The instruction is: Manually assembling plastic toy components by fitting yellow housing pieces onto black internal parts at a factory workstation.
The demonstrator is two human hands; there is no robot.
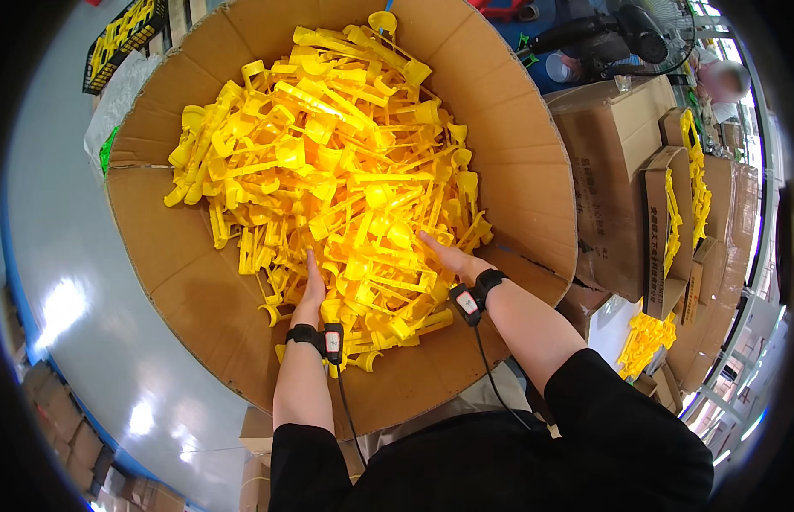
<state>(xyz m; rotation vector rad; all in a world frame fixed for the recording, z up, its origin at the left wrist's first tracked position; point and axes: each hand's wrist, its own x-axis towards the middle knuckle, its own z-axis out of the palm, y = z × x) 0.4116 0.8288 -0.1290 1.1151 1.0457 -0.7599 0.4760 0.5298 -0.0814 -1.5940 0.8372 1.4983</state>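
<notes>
A large heap of yellow plastic parts [329, 162], long and thin with rounded cup-like ends, fills much of a big cardboard box [192, 282]. My left hand [313, 286] reaches into the near side of the heap, held edge-up with its visible fingers stretched out. To its right, my right hand [450, 256] lies against the parts, its visible digits extended too. The two palms face each other across a portion of the heap. Yellow pieces hide some of the fingers, and neither hand is closed round a part. Both wrists carry black straps with small cabled devices.
Cardboard cartons [610, 179] stand close on the right, some holding yellow parts. More yellow parts [646, 341] lie at the lower right. A black fan [640, 34] is at the back right. A black crate [124, 43] sits far left beside the grey floor [64, 213].
</notes>
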